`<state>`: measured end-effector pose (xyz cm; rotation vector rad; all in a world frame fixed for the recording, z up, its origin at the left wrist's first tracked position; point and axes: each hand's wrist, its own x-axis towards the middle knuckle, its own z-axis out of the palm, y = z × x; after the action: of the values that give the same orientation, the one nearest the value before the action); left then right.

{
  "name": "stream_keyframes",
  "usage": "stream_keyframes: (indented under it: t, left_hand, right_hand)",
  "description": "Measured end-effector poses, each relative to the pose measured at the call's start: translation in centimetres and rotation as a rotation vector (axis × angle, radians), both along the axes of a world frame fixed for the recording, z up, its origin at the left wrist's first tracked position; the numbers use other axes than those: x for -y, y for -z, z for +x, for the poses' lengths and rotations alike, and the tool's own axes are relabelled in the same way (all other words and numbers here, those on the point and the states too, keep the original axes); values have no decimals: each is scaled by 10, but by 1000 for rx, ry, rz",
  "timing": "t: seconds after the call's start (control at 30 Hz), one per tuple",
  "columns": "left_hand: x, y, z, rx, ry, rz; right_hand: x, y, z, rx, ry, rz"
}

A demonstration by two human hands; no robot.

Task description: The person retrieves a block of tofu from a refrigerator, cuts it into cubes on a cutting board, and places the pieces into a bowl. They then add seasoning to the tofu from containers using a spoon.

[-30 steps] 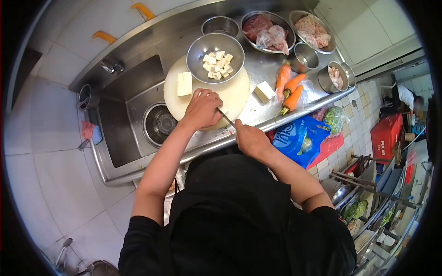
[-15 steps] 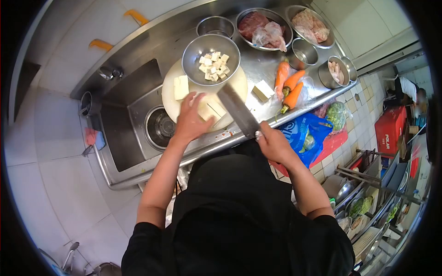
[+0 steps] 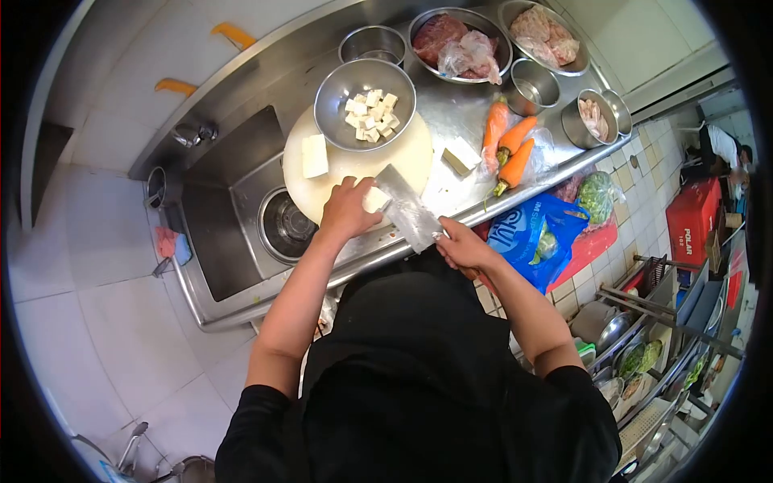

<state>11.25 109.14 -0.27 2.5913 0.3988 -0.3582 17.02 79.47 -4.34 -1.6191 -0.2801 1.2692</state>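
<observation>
My right hand (image 3: 465, 245) is closed on the handle of a cleaver (image 3: 409, 211), whose broad blade lies tilted over the front edge of a round white cutting board (image 3: 419, 161). Its blade touches or nearly touches a white block (image 3: 374, 200), which my left hand (image 3: 349, 211) grips from the left with curved fingers. Another white block (image 3: 315, 155) stands at the board's left side. Behind it, a steel bowl (image 3: 326, 105) with several white cubes (image 3: 371, 115) rests partly on the board. A further white block with a dark side (image 3: 461, 156) lies right of the board.
Carrots (image 3: 515, 163) lie on the counter at the right. Bowls of meat (image 3: 460, 48) and steel pots (image 3: 531, 87) stand behind. A sink (image 3: 225, 225) is at the left, a blue bag (image 3: 531, 237) below the counter's edge. Someone (image 3: 722, 149) is at far right.
The cleaver has swung left and down, its blade now beside the block. My left hand has shifted right and slightly down, from spread fingers to a grip on the block.
</observation>
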Motion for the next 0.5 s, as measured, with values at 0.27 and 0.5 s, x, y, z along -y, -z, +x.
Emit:
stream_keyframes:
  t: [0.27, 0.5]
  left_hand:
    - [-9, 0, -10, 211, -119, -207]
    - [-45, -42, 63, 473, 35, -234]
  right_hand:
    - [-21, -37, -1, -29, -78, 44]
    - [-30, -100, 46, 222, 3, 84]
